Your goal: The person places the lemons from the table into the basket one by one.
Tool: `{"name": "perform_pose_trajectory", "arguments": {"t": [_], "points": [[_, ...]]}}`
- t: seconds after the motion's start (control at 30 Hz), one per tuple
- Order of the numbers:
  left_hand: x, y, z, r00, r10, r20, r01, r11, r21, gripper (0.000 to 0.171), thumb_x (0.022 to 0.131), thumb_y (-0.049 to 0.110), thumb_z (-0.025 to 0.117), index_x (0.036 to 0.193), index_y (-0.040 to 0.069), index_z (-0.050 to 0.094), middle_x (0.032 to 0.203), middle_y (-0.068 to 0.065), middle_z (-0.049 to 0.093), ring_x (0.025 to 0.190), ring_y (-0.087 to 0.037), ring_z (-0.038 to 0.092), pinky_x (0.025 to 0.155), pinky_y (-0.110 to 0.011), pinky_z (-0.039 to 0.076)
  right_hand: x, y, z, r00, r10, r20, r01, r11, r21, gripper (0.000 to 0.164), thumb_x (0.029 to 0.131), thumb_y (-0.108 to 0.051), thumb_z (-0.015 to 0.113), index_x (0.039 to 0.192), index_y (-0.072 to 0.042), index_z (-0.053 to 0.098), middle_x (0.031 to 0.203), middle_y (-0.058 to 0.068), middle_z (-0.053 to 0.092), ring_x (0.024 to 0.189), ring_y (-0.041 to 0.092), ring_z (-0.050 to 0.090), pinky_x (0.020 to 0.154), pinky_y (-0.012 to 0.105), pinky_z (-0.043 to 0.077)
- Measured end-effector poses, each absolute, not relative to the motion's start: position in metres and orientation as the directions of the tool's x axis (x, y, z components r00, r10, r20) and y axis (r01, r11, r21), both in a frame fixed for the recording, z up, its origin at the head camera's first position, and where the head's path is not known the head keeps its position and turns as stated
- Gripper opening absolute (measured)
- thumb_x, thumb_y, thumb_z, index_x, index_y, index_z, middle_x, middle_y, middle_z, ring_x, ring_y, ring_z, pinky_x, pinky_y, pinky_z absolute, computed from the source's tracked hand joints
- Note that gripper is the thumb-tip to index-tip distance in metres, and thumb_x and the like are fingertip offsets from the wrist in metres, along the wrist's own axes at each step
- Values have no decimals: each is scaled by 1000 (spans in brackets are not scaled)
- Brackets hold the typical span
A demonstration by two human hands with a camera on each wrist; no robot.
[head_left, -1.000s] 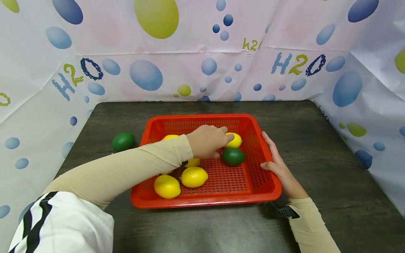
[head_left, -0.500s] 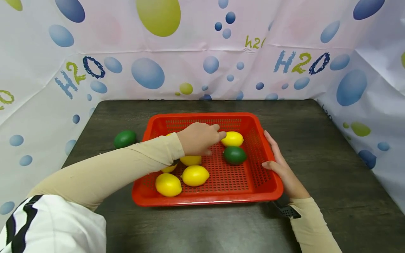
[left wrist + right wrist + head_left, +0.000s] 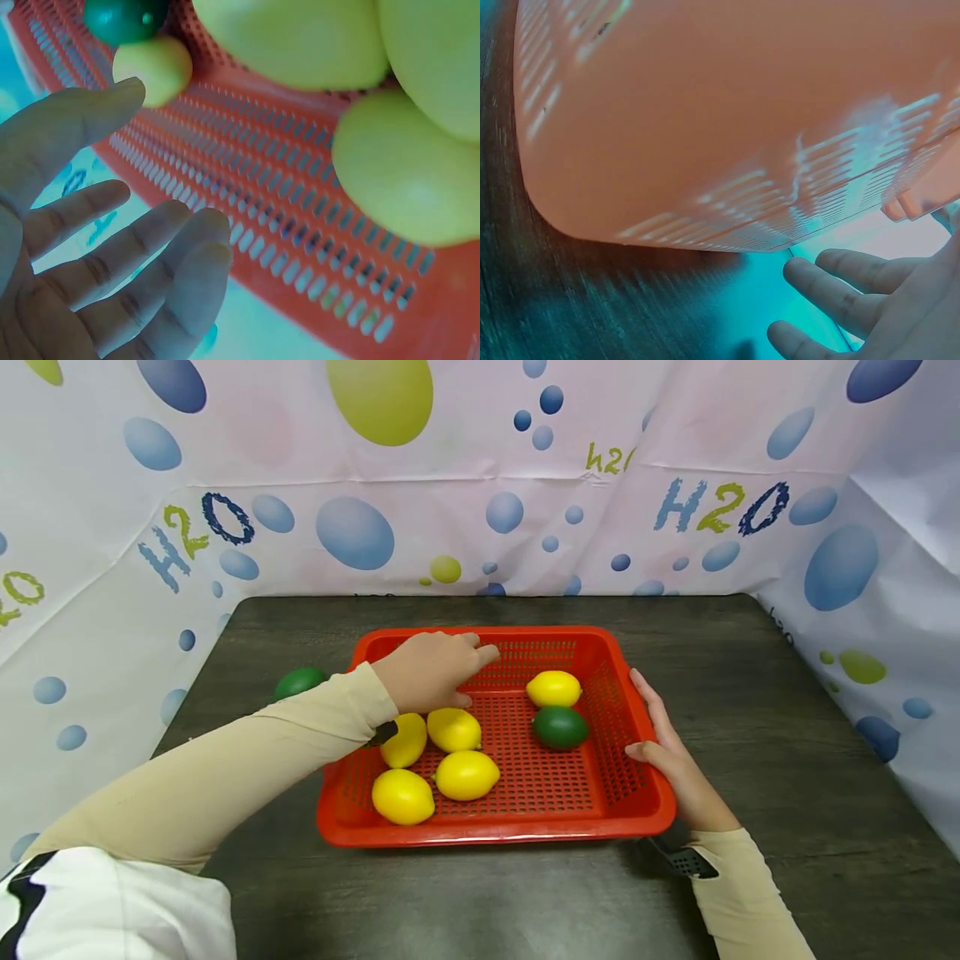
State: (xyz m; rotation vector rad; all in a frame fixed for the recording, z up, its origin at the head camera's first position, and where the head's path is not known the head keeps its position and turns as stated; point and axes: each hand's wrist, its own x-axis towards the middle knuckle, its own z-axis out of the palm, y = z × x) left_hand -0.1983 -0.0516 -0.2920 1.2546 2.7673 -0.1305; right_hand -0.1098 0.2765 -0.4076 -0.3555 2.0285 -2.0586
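Note:
In the head view a red plastic basket (image 3: 480, 839) holds yellow lemons and a dark green lime (image 3: 561, 727). My left hand (image 3: 431, 670) hovers over its back left part, fingers spread and nothing between them; the left wrist view shows the bare palm and loose fingers (image 3: 97, 270). One lemon (image 3: 553, 689) lies behind the lime on the right. Several more, including a front lemon (image 3: 402, 797) and a lemon beside it (image 3: 467, 775), cluster at left, below my left hand. My right hand (image 3: 678, 768) grips the basket's right wall, thumb over the rim, fingers along the outside.
Another green lime (image 3: 298, 682) lies on the dark wooden table (image 3: 480, 902), left of the basket and partly behind my left sleeve (image 3: 247, 760). A white wall covering (image 3: 480, 452) with coloured bubbles stands behind and at both sides.
My left hand has moved left, away from the lemon at the back right, which stays beside the lime. More lemons on the left have come into view. The right hand keeps its place.

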Motion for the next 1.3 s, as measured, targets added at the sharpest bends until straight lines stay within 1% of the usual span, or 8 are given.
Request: {"name": "perform_pose_trajectory", "arguments": {"t": [0.17, 0.33, 0.5, 0.6, 0.73, 0.9, 1.13, 1.3], "points": [[-201, -71, -281, -684, 728, -50, 729, 681, -68, 62, 86, 27, 87, 136, 3, 58, 111, -15, 67, 81, -29, 69, 75, -41, 60, -110, 276, -408, -944, -329, 11, -5, -17, -1000, 85, 98, -1, 37, 165, -44, 6, 168, 9, 10, 136, 43, 38, 90, 46, 57], [-204, -89, -271, -716, 698, -6, 696, 714, -80, 56, 86, 22, 86, 131, 3, 60, 105, -16, 67, 82, -31, 68, 75, -44, 60, -110, 275, -408, -945, -327, 9, -4, -17, -1000, 85, 98, -2, 37, 165, -44, 6, 168, 9, 10, 135, 44, 39, 89, 47, 58], [-203, -107, -266, -762, 647, 1, 646, 761, -62, 54, 87, 24, 86, 130, 4, 61, 111, -16, 68, 92, -32, 69, 81, -47, 59, -109, 275, -408, -946, -325, 10, -7, -11, -1000, 85, 97, -3, 39, 165, -44, 6, 168, 8, 10, 138, 44, 36, 91, 45, 57], [-202, -116, -265, -793, 609, -10, 609, 792, -51, 61, 87, 25, 85, 138, 4, 57, 120, -18, 69, 98, -34, 70, 84, -49, 59, -109, 275, -408, -946, -323, 9, -7, -9, -1000, 85, 97, -3, 39, 165, -44, 6, 168, 8, 10, 138, 43, 35, 91, 45, 57], [-202, -125, -262, -825, 564, -21, 565, 824, -41, 71, 88, 26, 84, 146, 3, 50, 124, -20, 68, 99, -34, 71, 85, -51, 59, -109, 276, -406, -947, -322, 5, -5, -1, -1000, 85, 98, -4, 39, 164, -44, 6, 168, 8, 9, 139, 42, 33, 92, 43, 56], [-202, -134, -261, -841, 541, -21, 541, 839, -51, 71, 87, 26, 85, 145, 4, 51, 120, -20, 69, 94, -34, 71, 83, -51, 60, -109, 276, -406, -945, -326, 6, -6, -1, -1000, 84, 98, -5, 39, 164, -44, 6, 169, 7, 8, 140, 41, 32, 92, 42, 56], [-198, -148, -262, -855, 518, -21, 518, 853, -65, 74, 86, 20, 86, 146, 1, 47, 115, -21, 68, 89, -34, 71, 77, -53, 60, -109, 275, -406, -944, -330, 6, -3, -11, -1000, 85, 98, -3, 39, 164, -44, 6, 169, 7, 8, 140, 42, 33, 92, 44, 56], [-196, -158, -263, -853, 522, -16, 522, 852, -50, 67, 86, 9, 83, 144, 0, 50, 117, -21, 69, 89, -34, 70, 76, -52, 60, -109, 276, -405, -944, -330, 6, -3, -8, -1000, 84, 98, -4, 39, 164, -44, 6, 168, 8, 8, 140, 42, 32, 91, 44, 56]]}}
